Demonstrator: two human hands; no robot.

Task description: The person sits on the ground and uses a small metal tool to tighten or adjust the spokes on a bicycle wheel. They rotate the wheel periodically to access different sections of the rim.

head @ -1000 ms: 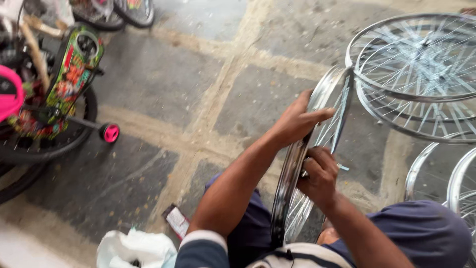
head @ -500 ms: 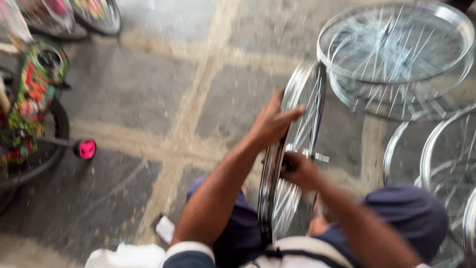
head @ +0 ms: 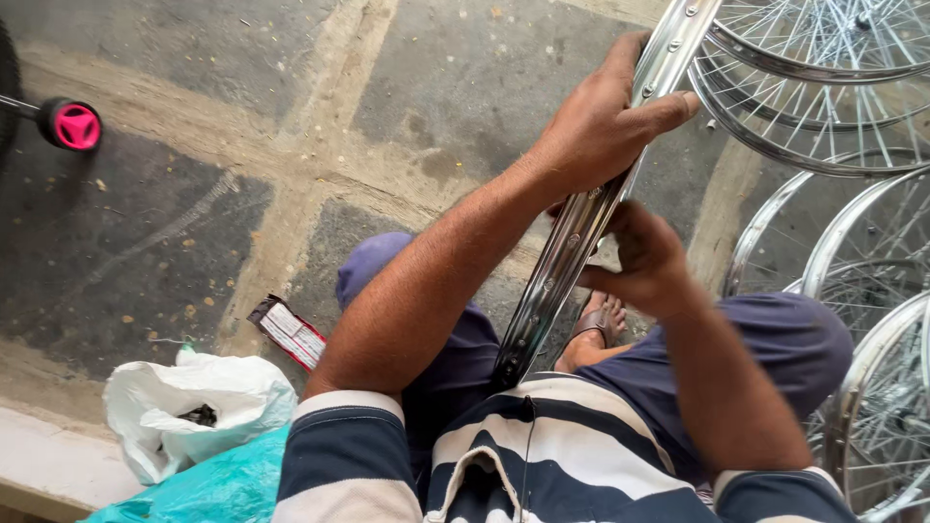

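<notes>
A shiny metal bicycle wheel rim (head: pixel 562 271) stands on edge between my knees, running from my lap up to the top of the view. My left hand (head: pixel 601 126) grips the rim's upper part, fingers wrapped over its outer edge. My right hand (head: pixel 644 257) is curled just right of the rim at mid height, fingers closed against its inner side; what they pinch is hidden. My sandalled foot (head: pixel 596 324) shows below the right hand.
Several spoked chrome wheels (head: pixel 823 87) lie stacked on the stone floor at the right. A white plastic bag (head: pixel 194 407) and a teal bag (head: pixel 203 489) sit at lower left beside a small packet (head: pixel 289 332). A pink training wheel (head: pixel 70 124) is at the far left.
The view has dropped and closed in on the rim. The small bicycle at the left has slid mostly out of frame. Both hands stay on the rim, the right one slightly lower.
</notes>
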